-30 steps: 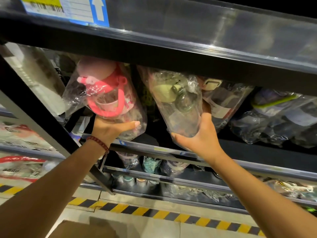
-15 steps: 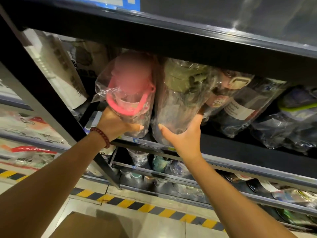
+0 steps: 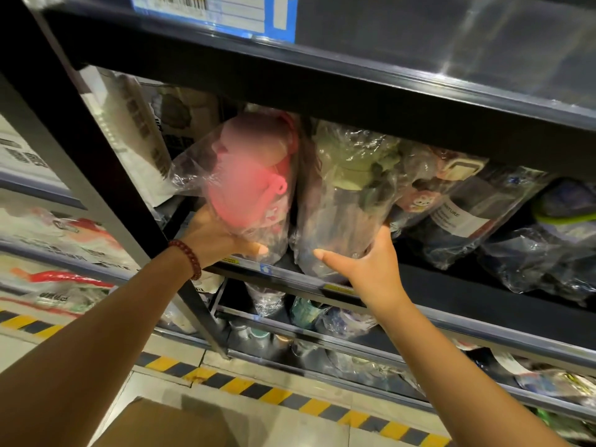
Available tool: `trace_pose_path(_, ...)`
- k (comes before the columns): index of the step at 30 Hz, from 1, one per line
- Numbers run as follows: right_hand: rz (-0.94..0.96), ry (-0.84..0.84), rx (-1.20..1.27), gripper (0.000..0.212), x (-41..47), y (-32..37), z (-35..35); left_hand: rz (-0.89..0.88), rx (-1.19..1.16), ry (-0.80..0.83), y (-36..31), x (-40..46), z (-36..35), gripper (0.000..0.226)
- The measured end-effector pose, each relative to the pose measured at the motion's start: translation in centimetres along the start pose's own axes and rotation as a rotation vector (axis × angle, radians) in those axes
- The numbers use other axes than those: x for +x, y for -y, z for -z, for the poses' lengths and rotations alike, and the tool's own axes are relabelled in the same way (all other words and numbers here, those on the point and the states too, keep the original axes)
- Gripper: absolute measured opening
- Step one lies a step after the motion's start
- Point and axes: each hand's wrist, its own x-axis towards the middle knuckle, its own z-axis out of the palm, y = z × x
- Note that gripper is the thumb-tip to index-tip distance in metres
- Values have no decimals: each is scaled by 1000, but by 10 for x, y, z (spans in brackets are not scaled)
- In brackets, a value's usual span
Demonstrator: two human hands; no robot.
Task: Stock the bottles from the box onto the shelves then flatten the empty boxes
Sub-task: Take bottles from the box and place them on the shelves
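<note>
A pink bottle (image 3: 254, 182) in a clear plastic bag stands tilted on the shelf (image 3: 451, 285), its top under the shelf above. My left hand (image 3: 216, 237) grips its base from below, thumb across the front. Beside it on the right is a pale green bottle (image 3: 351, 188) in a clear bag. My right hand (image 3: 364, 266) holds its lower part, thumb out to the left and fingers round the right side. A corner of the brown cardboard box (image 3: 161, 424) shows at the bottom edge.
More bagged bottles (image 3: 477, 214) fill the shelf to the right. A black upright post (image 3: 106, 175) stands left of my left hand. Lower shelves (image 3: 322, 333) hold more bagged goods. Yellow-black floor tape (image 3: 290, 395) runs along the shelf foot.
Both bottles have gone further in and more upright on the shelf, and now stand close side by side. My hands have followed them.
</note>
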Motion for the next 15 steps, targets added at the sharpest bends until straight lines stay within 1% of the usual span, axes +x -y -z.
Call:
trace_pose_path(3, -8, -3, 12, 53, -1, 0, 2, -39, -22, -4, 4, -1, 2, 89)
trace_pose_path(6, -7, 2, 3, 51, -3, 0, 3, -14, -59, -20, 8, -4, 2, 84)
trace_pose_path(9, -25, 6, -4, 49, -2, 1, 4, -23, -75, -42, 7, -6, 2, 88)
trace_pose_path(12, -58, 35, -2, 49, 0, 3, 7, -57, -109, -8, 5, -7, 3, 92)
trace_pose_path(15, -79, 70, 20, 45, 4, 6, 10, -78, -83, 5, 0, -10, 3, 89)
